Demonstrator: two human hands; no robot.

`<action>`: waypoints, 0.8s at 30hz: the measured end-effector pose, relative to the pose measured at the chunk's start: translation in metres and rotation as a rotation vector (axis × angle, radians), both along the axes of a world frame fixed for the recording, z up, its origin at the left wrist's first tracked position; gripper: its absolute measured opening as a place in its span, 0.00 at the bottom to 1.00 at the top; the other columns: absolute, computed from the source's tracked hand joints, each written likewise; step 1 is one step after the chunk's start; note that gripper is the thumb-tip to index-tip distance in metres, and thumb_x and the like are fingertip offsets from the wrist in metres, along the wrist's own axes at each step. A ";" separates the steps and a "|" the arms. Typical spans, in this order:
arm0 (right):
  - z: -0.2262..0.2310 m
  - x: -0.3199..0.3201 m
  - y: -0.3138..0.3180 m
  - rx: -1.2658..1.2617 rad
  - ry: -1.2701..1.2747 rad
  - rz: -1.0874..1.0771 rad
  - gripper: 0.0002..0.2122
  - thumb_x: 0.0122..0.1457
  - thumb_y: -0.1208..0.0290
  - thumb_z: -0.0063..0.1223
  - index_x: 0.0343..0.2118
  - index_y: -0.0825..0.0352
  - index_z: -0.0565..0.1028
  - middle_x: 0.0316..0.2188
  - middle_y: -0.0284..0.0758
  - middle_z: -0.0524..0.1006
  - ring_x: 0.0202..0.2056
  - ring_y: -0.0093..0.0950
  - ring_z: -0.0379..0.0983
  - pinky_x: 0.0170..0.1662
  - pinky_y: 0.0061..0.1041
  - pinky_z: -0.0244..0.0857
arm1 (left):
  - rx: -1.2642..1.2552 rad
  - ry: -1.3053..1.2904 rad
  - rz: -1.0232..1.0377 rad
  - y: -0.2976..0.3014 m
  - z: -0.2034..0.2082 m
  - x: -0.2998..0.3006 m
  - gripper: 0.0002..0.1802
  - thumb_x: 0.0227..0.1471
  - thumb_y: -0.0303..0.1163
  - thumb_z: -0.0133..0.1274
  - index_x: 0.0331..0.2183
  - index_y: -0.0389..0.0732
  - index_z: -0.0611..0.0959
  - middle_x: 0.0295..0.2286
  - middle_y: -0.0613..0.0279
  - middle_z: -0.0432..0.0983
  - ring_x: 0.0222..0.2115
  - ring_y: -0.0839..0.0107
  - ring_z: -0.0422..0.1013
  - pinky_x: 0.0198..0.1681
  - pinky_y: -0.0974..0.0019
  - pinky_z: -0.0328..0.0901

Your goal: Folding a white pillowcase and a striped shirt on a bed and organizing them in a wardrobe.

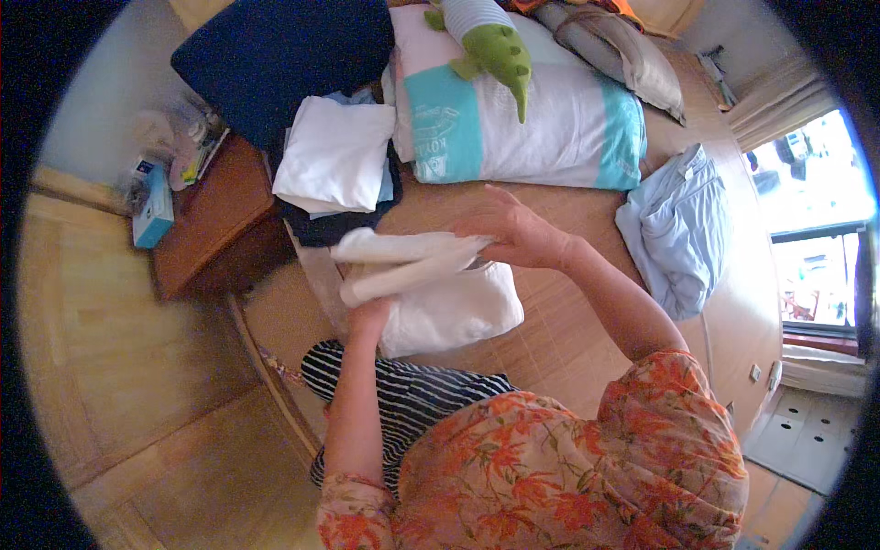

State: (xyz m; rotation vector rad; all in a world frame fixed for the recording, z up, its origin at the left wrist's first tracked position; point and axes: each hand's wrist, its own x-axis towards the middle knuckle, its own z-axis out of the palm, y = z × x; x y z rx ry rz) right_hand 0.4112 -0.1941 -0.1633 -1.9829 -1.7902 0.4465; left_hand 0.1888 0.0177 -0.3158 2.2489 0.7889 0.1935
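A white garment (454, 312), partly folded, lies on the wooden bed surface in front of me. Its upper layers are raised in a doubled flap. My left hand (369, 317) is closed on the flap's near left edge, with some fingers hidden by the cloth. At the far right corner of the same garment, my right hand (518, 231) pinches the fabric between thumb and fingers. Just beyond, a stack of folded clothes has a white one (335, 154) on top and dark blue cloth (344, 225) beneath.
A folded quilt (532, 137) bears a green crocodile plush toy (495, 57). A navy cushion (284, 64) stands far left, beside a brown cabinet (215, 220) with a blue box (154, 215). Rumpled light-blue clothing (678, 229) lies at right, near a window (816, 220).
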 end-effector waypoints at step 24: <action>-0.008 0.018 0.000 0.132 0.036 -0.176 0.17 0.47 0.79 0.55 0.43 0.66 0.74 0.42 0.40 0.75 0.45 0.41 0.72 0.47 0.36 0.66 | 0.422 0.018 -0.784 -0.120 0.046 0.049 0.37 0.48 0.57 0.51 0.60 0.67 0.62 0.64 0.64 0.42 0.65 0.63 0.37 0.55 0.19 0.30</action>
